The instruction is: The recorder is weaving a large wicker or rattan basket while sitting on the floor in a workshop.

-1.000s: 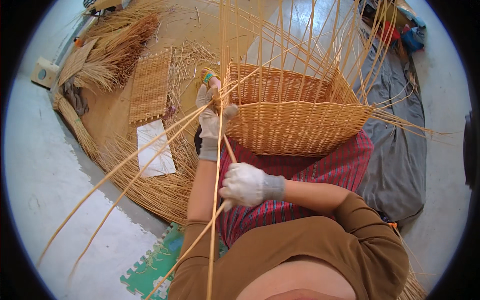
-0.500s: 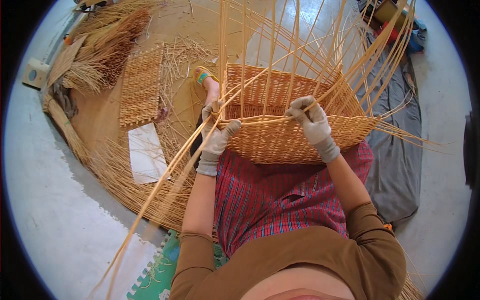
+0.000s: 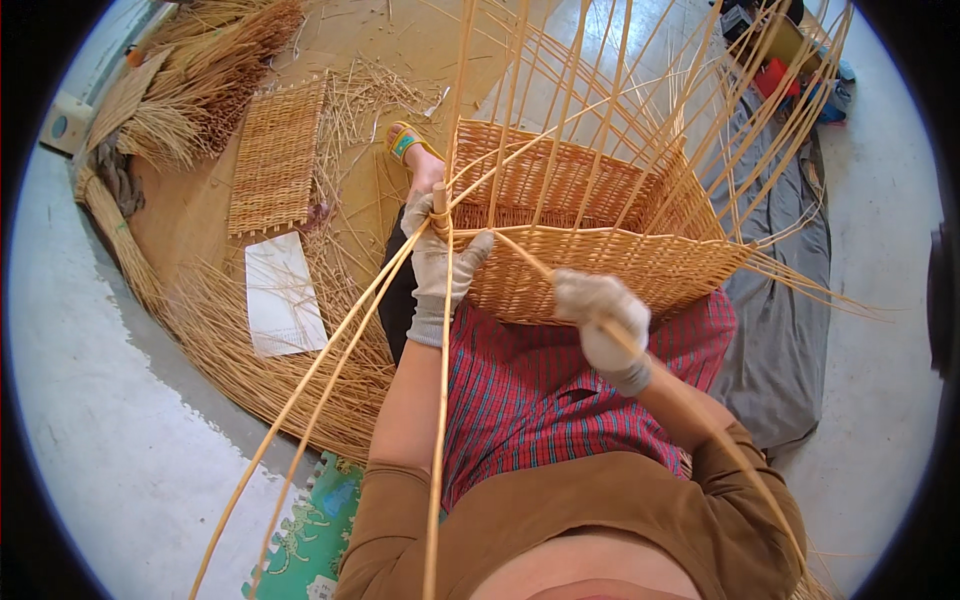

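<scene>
Nearest is the person's brown top (image 3: 560, 510), with a red striped skirt (image 3: 560, 400) spread below the basket. At lower left, part of a green mat (image 3: 325, 520) with jigsaw edges shows.

The right hand (image 3: 603, 310), gloved and slightly blurred, has its grip closed around a rod (image 3: 525, 254), which runs from the basket's near rim and curves toward the lower right. The left hand (image 3: 438, 265), also gloved, has its grip closed at the basket's near left corner, thumb along the front; its fingers are partly hidden.

The basket (image 3: 600, 275) lies at the person's knees, open side up, with tall stakes (image 3: 560, 110) rising from its walls.

Left of it, loose rods (image 3: 290, 385) cover the floor, a white sheet (image 3: 282, 300) lying on them. Beyond is a flat woven panel (image 3: 275, 155) on brown flooring (image 3: 380, 50) littered with offcuts. A slippered foot (image 3: 403, 142) stands nearby. At right, a creased grey cloth (image 3: 765, 340) covers a strip of floor.

Farther off are a heap of stalks (image 3: 215, 60) at upper left, beside a pale box (image 3: 65, 125), and red and blue clutter (image 3: 775, 78) at upper right.
</scene>
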